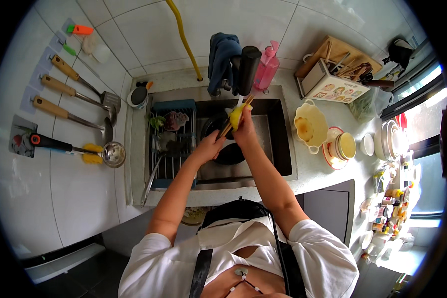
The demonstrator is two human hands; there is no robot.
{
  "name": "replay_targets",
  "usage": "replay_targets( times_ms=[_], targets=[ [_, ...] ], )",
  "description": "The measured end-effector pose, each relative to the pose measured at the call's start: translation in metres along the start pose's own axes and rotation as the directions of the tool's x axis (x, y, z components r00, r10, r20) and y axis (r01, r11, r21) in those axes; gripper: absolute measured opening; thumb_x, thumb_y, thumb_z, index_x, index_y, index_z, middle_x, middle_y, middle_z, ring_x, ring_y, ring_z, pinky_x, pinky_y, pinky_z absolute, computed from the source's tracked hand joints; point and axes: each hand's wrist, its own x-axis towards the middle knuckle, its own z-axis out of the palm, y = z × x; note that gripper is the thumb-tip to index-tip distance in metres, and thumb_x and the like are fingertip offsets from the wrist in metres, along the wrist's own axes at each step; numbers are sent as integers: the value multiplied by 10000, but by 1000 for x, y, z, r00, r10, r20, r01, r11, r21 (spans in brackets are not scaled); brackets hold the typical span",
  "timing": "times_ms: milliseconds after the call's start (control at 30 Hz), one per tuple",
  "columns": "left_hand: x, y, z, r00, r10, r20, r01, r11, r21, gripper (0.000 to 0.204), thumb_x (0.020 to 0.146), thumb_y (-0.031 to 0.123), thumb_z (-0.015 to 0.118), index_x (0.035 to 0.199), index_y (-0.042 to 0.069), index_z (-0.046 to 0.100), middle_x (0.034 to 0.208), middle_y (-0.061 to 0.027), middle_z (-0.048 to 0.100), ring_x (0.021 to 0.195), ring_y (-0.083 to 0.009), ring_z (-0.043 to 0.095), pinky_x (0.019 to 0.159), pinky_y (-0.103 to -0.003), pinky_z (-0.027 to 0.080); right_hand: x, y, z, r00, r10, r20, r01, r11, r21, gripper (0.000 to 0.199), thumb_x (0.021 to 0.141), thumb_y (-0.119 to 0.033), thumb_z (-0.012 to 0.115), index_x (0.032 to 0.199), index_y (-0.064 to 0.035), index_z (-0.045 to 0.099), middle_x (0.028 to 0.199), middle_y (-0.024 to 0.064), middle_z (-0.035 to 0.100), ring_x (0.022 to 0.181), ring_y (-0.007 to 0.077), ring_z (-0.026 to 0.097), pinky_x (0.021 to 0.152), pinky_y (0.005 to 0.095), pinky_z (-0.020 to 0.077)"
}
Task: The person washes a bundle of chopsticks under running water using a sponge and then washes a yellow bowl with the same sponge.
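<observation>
chopsticks [228,128] over the sink [278,144], that's where the action is. the person's left hand [211,145] is clenched round the lower ends of the wooden bundle, gripping it at a slant so the tips point up toward the tap [248,69]. the right hand [244,128] is higher up, fingers wrapped round a yellow sponge [237,114] that's pressed against the chopsticks near their upper half. both hands sit right above the basin, close together, nearly touching.

down in the basin, under the hands, there's a dark round pan [228,154], partly hidden by the forearms. to the left, a blue-rimmed wire rack [171,149] spans the sink with bits of dishware resting on it, and a long metal ladle handle [151,181] pokes out over the counter edge.

behind the tap a dark blue cloth [221,57] hangs, with a pink pump bottle [266,67] just beside it. over on the right counter, a cream-yellow ruffled dish [309,128] and, next to it, a stack of bowls on a red-patterned plate [328,154]. on the left wall, wooden-handled utensils [67,92] hang in a row, a strainer [113,154] below them.
</observation>
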Motion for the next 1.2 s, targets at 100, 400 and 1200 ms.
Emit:
replay_targets(
  times_ms=[100,400,1200],
  targets=[
    [6,-4,-7,998,-53,37,57,990,-127,211,894,217,427,971,22,404,578,-12,417,368,-89,370,343,-231,293,-17,14,4,994,83,66,-75,990,-122,306,835,-196,530,1082,-156,355,971,28,456,889,165,490,767,315,417],
    [-12,0,8,996,-89,4,89,996,-7,222,906,237,392,945,19,399,598,-32,427,354,-104,356,335,-243,278,-18,10,14,989,-148,10,132,848,-514,195,796,-73,546,965,-32,456,876,69,548,833,196,565,711,310,477],
    [-31,-22,-4,918,-69,390,318,716,-621,407,899,396,366,1009,12,449,578,16,387,382,-48,310,335,-192,285,11,-17,28,994,-25,-104,-7,954,-298,292,769,-342,598,902,-105,492,778,38,532,656,155,526,600,310,460]
  ],
)
